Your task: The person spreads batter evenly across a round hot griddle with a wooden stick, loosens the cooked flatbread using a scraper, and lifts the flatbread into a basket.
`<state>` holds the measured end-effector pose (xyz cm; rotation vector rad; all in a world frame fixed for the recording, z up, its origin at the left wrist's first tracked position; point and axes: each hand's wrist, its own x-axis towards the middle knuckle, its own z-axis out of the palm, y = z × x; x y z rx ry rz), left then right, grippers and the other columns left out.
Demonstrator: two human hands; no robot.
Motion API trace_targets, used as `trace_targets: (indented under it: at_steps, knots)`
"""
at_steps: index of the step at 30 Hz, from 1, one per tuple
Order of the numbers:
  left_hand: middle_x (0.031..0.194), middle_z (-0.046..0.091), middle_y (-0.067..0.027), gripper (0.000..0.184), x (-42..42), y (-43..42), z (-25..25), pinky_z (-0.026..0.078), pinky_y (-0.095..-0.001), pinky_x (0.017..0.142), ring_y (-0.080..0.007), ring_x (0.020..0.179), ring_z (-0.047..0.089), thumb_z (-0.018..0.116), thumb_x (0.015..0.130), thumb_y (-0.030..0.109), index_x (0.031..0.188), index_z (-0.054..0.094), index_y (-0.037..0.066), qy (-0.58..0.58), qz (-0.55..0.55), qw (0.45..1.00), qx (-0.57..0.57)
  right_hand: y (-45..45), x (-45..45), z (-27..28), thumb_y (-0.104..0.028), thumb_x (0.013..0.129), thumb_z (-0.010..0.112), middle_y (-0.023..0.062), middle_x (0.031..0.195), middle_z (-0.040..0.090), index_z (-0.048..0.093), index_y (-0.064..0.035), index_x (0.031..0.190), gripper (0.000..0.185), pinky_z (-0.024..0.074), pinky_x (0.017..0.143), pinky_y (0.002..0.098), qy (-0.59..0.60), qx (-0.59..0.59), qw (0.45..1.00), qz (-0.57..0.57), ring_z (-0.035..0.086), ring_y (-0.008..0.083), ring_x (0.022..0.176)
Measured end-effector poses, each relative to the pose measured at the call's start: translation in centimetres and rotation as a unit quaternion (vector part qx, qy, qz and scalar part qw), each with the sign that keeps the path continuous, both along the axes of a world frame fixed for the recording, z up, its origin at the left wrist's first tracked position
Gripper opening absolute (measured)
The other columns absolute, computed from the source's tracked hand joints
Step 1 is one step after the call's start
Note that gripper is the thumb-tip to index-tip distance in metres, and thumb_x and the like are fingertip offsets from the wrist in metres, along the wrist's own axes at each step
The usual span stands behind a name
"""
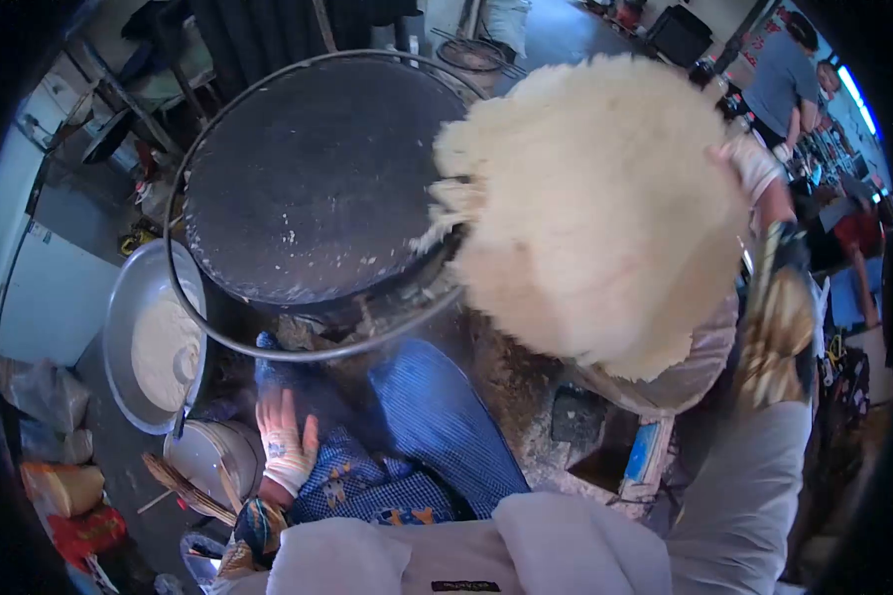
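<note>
A wide, thin round flatbread (595, 208) with ragged edges is held up at the right, off the griddle. My right hand (752, 167), wrapped in a pale glove or bandage at the palm, grips its right edge; part of the fingers is behind or blurred against the bread. To the left lies a large black round griddle (313, 178) with pale crumbs on its surface and a metal hoop around it. My left hand (286, 441), also wrapped in white, rests open with fingers apart on the blue patterned cloth over my leg.
A metal basin (119, 342) of pale batter stands left of the griddle, above a white bucket (198, 451). Below the flatbread is a round covered container (680, 387). A wooden box (615, 456) sits near my right arm. People (779, 84) are at the far right.
</note>
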<state>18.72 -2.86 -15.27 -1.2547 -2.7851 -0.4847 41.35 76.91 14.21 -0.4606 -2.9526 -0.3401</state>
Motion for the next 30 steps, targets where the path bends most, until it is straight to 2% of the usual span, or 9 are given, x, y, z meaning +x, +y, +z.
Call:
trace_targets:
  at_steps: [1,3,7,11,13,15,19,28,30]
  knots:
    - [0.139,0.036,-0.0293,0.063,-0.1,0.2,-0.2,0.020,-0.0574,0.111,-0.0475,0.131,0.031,0.059,0.086,0.027,0.136,0.036,-0.005,0.011,0.005,1.000,-0.015,-1.1,-0.1,5.1,-0.035,0.082,0.066,0.0089,0.079,0.069,0.072,-0.0075,0.085,0.028,0.0481,0.075,0.0351,-0.016,-0.059,0.987,-0.147,0.063,0.0196,0.074]
    - [0.140,0.036,-0.0277,0.061,-0.4,0.3,-0.7,0.021,-0.0567,0.111,-0.0459,0.132,0.031,0.060,0.086,0.026,0.134,0.040,-0.004,0.034,0.011,0.999,-0.041,1.9,0.4,11.8,-0.031,0.084,0.064,0.0085,0.077,0.067,0.069,-0.0101,0.086,0.021,0.0480,0.070,0.0335,-0.055,-0.033,0.972,-0.225,0.062,0.0194,0.072]
    - [0.142,0.038,-0.0239,0.059,-0.5,0.3,-1.4,0.022,-0.0542,0.112,-0.0409,0.134,0.032,0.063,0.083,0.023,0.133,0.043,-0.002,0.048,0.025,0.997,-0.049,11.4,2.1,17.3,-0.022,0.087,0.060,0.0078,0.074,0.062,0.063,-0.0152,0.090,0.008,0.0478,0.061,0.0303,-0.127,0.031,0.988,-0.083,0.060,0.0190,0.069]
    - [0.140,0.040,-0.0248,0.059,-0.6,0.5,-1.8,0.023,-0.0548,0.111,-0.0419,0.133,0.034,0.063,0.084,0.020,0.133,0.042,-0.002,0.065,0.017,0.996,-0.053,-12.2,-2.8,-0.7,-0.024,0.086,0.054,0.0098,0.081,0.066,0.065,-0.0113,0.086,0.017,0.0515,0.065,0.0353,-0.095,0.253,0.948,-0.171,0.063,0.0227,0.076]
    - [0.139,0.041,-0.0259,0.057,-0.4,0.3,-1.6,0.024,-0.0556,0.110,-0.0434,0.132,0.034,0.063,0.084,0.019,0.133,0.041,-0.002,0.079,-0.002,0.996,-0.038,-16.7,-1.7,-14.5,-0.019,0.086,0.053,0.0096,0.077,0.064,0.066,-0.0097,0.088,0.016,0.0525,0.060,0.0401,-0.065,0.159,0.981,-0.088,0.064,0.0268,0.069]
    - [0.138,0.041,-0.0281,0.056,-0.2,0.4,-0.9,0.025,-0.0571,0.109,-0.0461,0.131,0.035,0.062,0.086,0.017,0.133,0.041,-0.003,0.073,-0.009,0.997,-0.035,-22.9,-2.3,-19.6,-0.021,0.087,0.051,0.0148,0.093,0.070,0.070,-0.0100,0.093,0.023,0.0538,0.066,0.0432,-0.171,-0.039,0.947,-0.270,0.069,0.0294,0.084]
    - [0.137,0.041,-0.0281,0.054,-0.5,0.0,-1.6,0.025,-0.0567,0.109,-0.0462,0.129,0.036,0.059,0.088,0.020,0.132,0.042,-0.005,0.079,-0.005,0.994,-0.070,-21.5,2.7,-38.6,-0.020,0.088,0.048,0.0080,0.098,0.071,0.072,-0.0143,0.096,0.026,0.0543,0.075,0.0433,-0.159,-0.102,0.915,-0.358,0.069,0.0272,0.093]
    - [0.139,0.041,-0.0257,0.052,-0.5,-0.5,-1.7,0.030,-0.0545,0.107,-0.0441,0.130,0.038,0.059,0.091,0.019,0.136,0.041,0.000,0.138,-0.032,0.986,-0.087,-22.5,4.7,-42.8,-0.015,0.080,0.057,0.0106,0.086,0.073,0.076,-0.0115,0.084,0.020,0.0552,0.062,0.0430,-0.118,-0.193,0.896,-0.382,0.071,0.0275,0.082]
    - [0.141,0.040,-0.0247,0.053,-1.1,-0.9,-2.7,0.031,-0.0548,0.107,-0.0433,0.130,0.038,0.059,0.092,0.020,0.137,0.040,0.002,0.143,-0.036,0.985,-0.090,-23.1,4.4,-41.1,-0.017,0.084,0.055,0.0141,0.101,0.070,0.074,-0.0084,0.095,0.024,0.0550,0.075,0.0438,-0.154,-0.261,0.856,-0.419,0.069,0.0295,0.094]
